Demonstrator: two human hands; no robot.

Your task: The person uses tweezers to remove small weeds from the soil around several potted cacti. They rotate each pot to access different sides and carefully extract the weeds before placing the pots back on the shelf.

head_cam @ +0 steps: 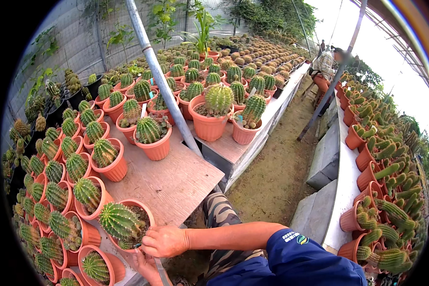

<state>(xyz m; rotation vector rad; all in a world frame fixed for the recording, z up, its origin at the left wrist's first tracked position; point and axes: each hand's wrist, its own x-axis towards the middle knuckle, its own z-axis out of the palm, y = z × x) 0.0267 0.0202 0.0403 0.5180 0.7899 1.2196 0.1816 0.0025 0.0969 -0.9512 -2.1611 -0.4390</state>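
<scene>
A ribbed, spiny cactus [119,221] leans in an orange plastic pot [147,211] at the bench's near edge. My right hand [166,241] is curled at the pot's near rim, gripping a slim metal tool [161,271] that sticks out below the fist. Its working end is hidden. Just beneath, my left hand [146,268] has its fingertips by the outside of the same rim, partly covered by the right hand and the tool. Whether it grips anything cannot be seen. A small teal piece [137,245] shows at the rim beside my right fingers.
Potted cacti [57,193] crowd the reddish board bench [171,189]. A slanted metal pole [157,71] rises beside it. Right of the dirt aisle [271,193], a white ledge [334,214] carries more pots. Farther off, a person [323,68] bends over that row near another pole [338,78].
</scene>
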